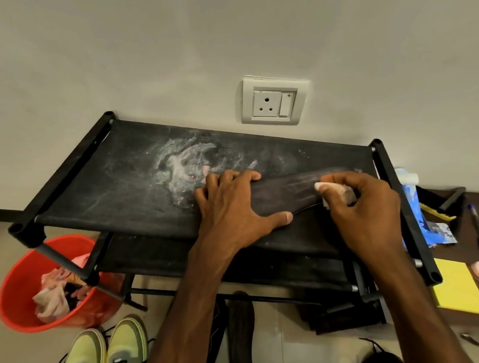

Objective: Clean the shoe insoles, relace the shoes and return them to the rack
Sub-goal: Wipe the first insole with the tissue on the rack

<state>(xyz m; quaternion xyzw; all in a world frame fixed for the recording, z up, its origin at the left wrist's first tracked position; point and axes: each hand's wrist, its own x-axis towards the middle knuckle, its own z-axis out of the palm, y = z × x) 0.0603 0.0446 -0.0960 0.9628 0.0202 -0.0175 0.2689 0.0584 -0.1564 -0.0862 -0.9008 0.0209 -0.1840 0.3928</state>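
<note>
**A:** Where does the insole [289, 191] lie?

**B:** Flat on the top shelf of the black rack [102, 194], toward its right end, dark on dark fabric; the left hand [232, 208] rests on its near end, fingers [249, 176] straight and spread, pressing it down; the right hand [363, 207] pinches a small pale cloth [336, 194] in curled fingers, and the cloth touches the insole's other end.

**A:** Which step is that?

**B:** The cleaning, I'd judge, so the task is in its first part; the yellow-green shoes [103, 361] stand on the floor below the rack, on no shelf; black laces trail loose beside them, though how far they are threaded I cannot tell.

**A:** And the next move?

**B:** Likely strokes of the cloth along the insole's length; that calls for the left hand to bear down firmly, since the shelf fabric may give and let the insole slide; white powder [184, 163] lies just left of that hand, so the wiped face is best kept off it; the red bucket [17, 290] of rags on the floor at left looks a fit place for the spent cloth.
</note>
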